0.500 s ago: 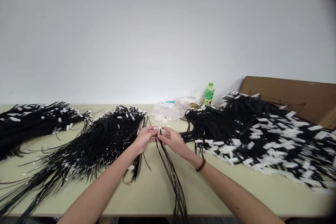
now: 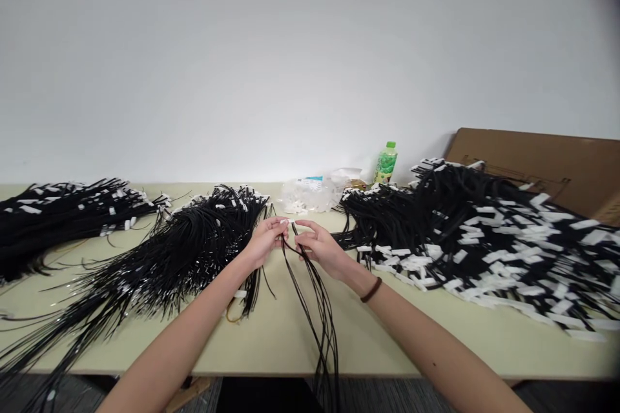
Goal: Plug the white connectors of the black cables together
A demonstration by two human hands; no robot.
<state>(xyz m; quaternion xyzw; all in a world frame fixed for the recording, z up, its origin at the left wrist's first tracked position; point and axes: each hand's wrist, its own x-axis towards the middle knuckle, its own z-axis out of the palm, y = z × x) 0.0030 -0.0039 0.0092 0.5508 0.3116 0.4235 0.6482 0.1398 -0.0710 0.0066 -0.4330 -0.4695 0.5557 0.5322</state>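
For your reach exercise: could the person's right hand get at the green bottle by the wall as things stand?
Probably not at once: the right hand grips black cords, and the green bottle stands beyond a cord pile.

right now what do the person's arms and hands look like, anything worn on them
Both forearms are bare, with no sleeves in view and no gloves. The right hand has a thin dark brown band around its wrist. The left hand and its wrist carry nothing. No rings show on the fingers.

bright, even, soft light with only faint shadows. the wall (image 2: 290, 45) is washed pale. wide-lens bending curves the worktop (image 2: 300, 335) edge and stretches the sides; the top right corner is dark. focus is fairly sharp throughout.
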